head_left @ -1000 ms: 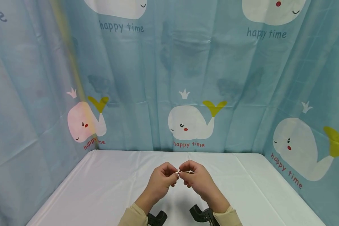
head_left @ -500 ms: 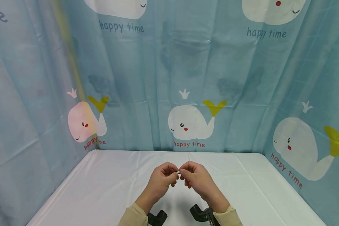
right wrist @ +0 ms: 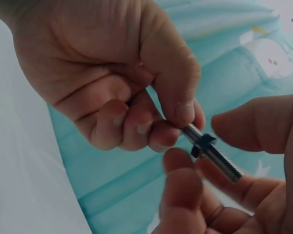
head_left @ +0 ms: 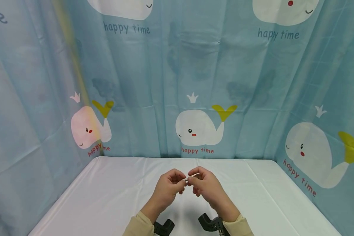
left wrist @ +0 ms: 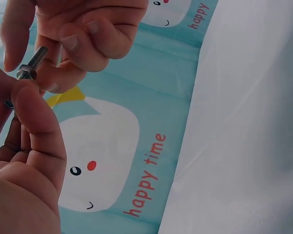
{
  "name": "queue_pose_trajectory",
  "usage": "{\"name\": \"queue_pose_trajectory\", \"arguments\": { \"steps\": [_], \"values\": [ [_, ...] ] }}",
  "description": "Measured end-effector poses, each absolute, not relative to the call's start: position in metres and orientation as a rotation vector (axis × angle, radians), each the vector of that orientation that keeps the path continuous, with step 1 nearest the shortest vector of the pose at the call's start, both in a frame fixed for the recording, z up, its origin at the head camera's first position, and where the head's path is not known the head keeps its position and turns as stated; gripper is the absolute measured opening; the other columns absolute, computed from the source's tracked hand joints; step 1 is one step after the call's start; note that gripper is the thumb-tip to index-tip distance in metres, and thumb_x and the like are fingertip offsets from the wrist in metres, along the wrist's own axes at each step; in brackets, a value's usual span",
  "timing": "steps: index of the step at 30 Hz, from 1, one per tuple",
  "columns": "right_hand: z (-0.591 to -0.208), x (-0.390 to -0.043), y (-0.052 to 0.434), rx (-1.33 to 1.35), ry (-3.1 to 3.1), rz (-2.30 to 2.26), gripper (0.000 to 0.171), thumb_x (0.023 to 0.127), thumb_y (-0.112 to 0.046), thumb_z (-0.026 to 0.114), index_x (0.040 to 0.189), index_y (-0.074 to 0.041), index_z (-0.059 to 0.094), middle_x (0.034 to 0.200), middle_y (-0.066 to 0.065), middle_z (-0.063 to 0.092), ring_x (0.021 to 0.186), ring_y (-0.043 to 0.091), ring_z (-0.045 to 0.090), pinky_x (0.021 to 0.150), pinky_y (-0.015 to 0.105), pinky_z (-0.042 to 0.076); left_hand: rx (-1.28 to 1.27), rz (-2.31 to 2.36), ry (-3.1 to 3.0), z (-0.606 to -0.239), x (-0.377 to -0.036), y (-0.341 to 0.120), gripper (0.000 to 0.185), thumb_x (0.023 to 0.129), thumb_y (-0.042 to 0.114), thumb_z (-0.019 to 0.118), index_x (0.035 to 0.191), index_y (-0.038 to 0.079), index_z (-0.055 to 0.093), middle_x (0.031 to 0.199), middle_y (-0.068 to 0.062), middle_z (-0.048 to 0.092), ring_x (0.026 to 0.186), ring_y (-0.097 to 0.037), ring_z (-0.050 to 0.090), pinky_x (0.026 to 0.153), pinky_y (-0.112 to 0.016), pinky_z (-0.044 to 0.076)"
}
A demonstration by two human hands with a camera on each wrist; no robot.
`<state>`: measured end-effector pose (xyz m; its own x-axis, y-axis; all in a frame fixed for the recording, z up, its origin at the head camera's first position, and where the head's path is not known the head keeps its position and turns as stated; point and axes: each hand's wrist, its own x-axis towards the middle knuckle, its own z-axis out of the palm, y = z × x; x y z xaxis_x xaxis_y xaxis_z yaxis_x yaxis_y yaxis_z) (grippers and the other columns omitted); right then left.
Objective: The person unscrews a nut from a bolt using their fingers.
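A threaded metal bolt (right wrist: 226, 164) carries a hex nut (right wrist: 203, 144) partway along its shank. In the head view the bolt is a small silver piece between the hands, above the table. My left hand (head_left: 168, 186) pinches it between thumb and index finger, near its head end, which the fingers mostly hide in the left wrist view. My right hand (head_left: 205, 185) is around the nut and the free threaded end. Its thumb (right wrist: 254, 124) and index finger (right wrist: 181, 183) stand apart on either side of the nut, blurred in the right wrist view.
A white-covered table (head_left: 112, 196) lies beneath the hands. Behind it and along both sides hangs a blue curtain (head_left: 141, 85) with printed whales. Black wrist camera mounts (head_left: 210, 223) are strapped below the beige sleeves (head_left: 237, 226).
My right thumb and index finger, close together at the bolt before, have spread apart around it. My left hand keeps its pinch in nearly the same place.
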<state>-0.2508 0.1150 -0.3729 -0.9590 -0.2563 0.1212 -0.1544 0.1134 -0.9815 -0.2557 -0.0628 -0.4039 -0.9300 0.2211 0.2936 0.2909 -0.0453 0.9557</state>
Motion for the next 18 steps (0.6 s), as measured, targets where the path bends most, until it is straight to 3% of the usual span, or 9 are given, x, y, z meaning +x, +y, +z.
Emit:
{"name": "queue_pose_trajectory", "arguments": {
  "steps": [6,14,18],
  "values": [
    [-0.3734,-0.2511,0.116,-0.437,2.267,-1.986,0.024,0.097,-0.023,0.066,0.101,0.001,0.064,0.081,0.012,0.064,0.059,0.018,0.052,0.052,0.027,0.046,-0.554,-2.158,-2.137,-0.4035,-0.255,-0.0623,0.011,0.09,0.0,0.066,0.101,0.001,0.066,0.083,-0.01,0.064,0.066,-0.02,0.058,0.063,-0.031,0.054],
    [-0.3747,-0.2514,0.1156,-0.489,2.314,-1.956,0.009,0.09,-0.008,0.067,0.096,-0.002,0.064,0.089,0.013,0.063,0.061,0.02,0.054,0.054,0.029,0.047,-0.559,-2.152,-2.141,-0.4029,-0.254,-0.0619,0.009,0.091,0.002,0.067,0.1,0.002,0.067,0.082,-0.01,0.064,0.066,-0.019,0.059,0.063,-0.031,0.054],
    [-0.3737,-0.2508,0.1147,-0.498,2.342,-1.96,0.01,0.087,-0.003,0.068,0.096,-0.003,0.065,0.096,0.013,0.061,0.066,0.022,0.057,0.056,0.03,0.048,-0.557,-2.15,-2.135,-0.4028,-0.2538,-0.0623,0.009,0.091,0.002,0.066,0.1,0.002,0.067,0.083,-0.01,0.064,0.067,-0.02,0.059,0.063,-0.031,0.054]
  ]
}}
